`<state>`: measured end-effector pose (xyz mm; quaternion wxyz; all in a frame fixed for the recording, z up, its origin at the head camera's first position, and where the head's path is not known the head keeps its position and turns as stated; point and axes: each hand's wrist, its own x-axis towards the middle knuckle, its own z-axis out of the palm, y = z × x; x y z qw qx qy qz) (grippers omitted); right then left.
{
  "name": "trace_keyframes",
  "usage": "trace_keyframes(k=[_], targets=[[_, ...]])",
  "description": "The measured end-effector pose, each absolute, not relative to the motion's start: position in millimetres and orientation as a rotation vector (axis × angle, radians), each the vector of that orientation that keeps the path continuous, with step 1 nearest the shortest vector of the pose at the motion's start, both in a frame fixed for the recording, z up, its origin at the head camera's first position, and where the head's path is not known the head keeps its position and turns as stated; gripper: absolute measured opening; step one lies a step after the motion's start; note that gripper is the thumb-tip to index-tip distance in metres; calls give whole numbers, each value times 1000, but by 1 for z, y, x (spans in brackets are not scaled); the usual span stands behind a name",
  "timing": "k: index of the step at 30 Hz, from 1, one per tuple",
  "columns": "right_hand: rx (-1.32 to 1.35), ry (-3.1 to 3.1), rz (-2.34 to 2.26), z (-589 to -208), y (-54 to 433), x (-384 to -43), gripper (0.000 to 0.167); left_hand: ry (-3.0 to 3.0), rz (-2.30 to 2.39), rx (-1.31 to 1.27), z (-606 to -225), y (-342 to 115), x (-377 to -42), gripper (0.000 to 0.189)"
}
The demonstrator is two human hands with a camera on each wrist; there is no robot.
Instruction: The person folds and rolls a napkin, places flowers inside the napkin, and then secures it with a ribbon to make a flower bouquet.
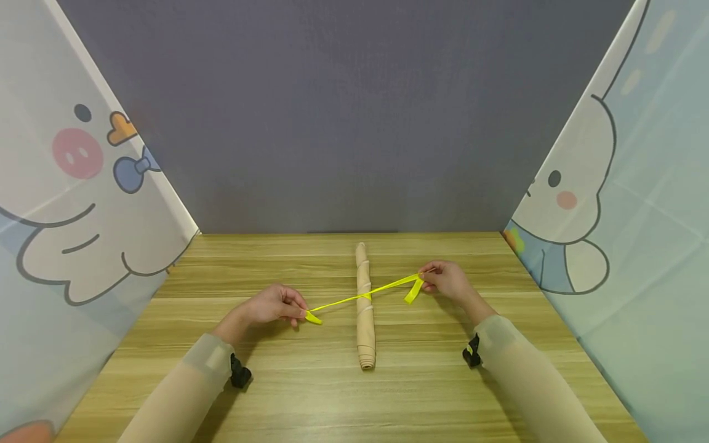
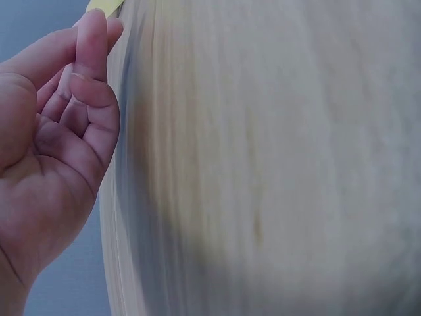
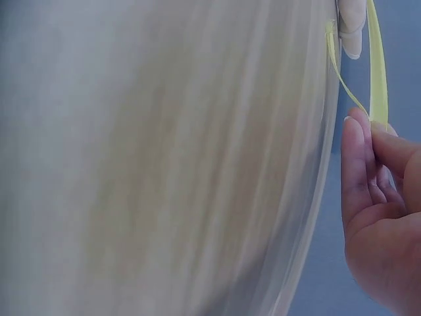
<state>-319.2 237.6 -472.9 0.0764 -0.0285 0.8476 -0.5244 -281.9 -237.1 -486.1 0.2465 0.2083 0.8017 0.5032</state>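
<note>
A beige rolled-up sheet lies lengthwise on the table, its spiral end facing me. Across its middle runs a bright yellow ribbon, stretched taut on a slant between both hands. My left hand pinches one end between thumb and fingertips, left of the roll, with a short tail sticking out. On the right and farther back, my right hand pinches the other side, a longer tail drooping below the fingers. The right wrist view shows the ribbon entering the pinch; the left wrist view catches only a bit of ribbon at the fingertips.
The wood-grain table ends at a dark grey panel behind. Cartoon-printed curtains flank it, left and right. A small black device sits on each wrist, left and right.
</note>
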Motion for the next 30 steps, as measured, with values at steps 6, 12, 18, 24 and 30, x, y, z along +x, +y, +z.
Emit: trace_keyframes(k=[6,12,18,24,30], targets=[[-81,2520,-1589,-473,240,-320,24,2187,1365,555,-486,-238,-282,18],[-72,2508,-1610,-475,240,-322,23,2192,1366,560,-485,-238,-282,19],[-68,2502,-1611,-476,238,-323,25,2199,1367,560,-485,-238,-280,18],[-88,2411,-1639,-477,236,-320,29,2238,1455,463,-484,-225,-281,19],[-189,2351,-1554,-480,228,-314,33,2467,1436,430,-487,-200,-287,18]])
